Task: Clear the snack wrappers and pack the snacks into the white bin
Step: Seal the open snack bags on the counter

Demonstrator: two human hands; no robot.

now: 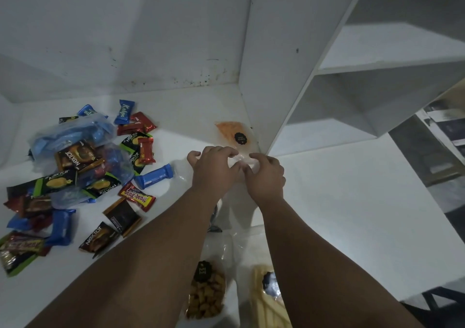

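From my feed, both hands meet over the white counter (339, 201), right beside the foot of the white shelf unit (276, 76). The left hand (214, 166) and the right hand (266, 174) have their fingers curled in, pinching a crumpled bit of clear plastic (241, 160) between them. Just beyond it lies an orange snack pouch (232, 132) with a black label; I cannot tell whether the plastic is part of it. The pile of wrapped snacks (83, 176) sits well to the left, spread over and around a blue translucent bag (73, 131), with a blue bar (153, 176) and a Beng-Beng bar (137, 196) at its near edge. Under my forearms lie a packet of golden nuggets (206, 295) and a packet of pale sticks (264, 307)
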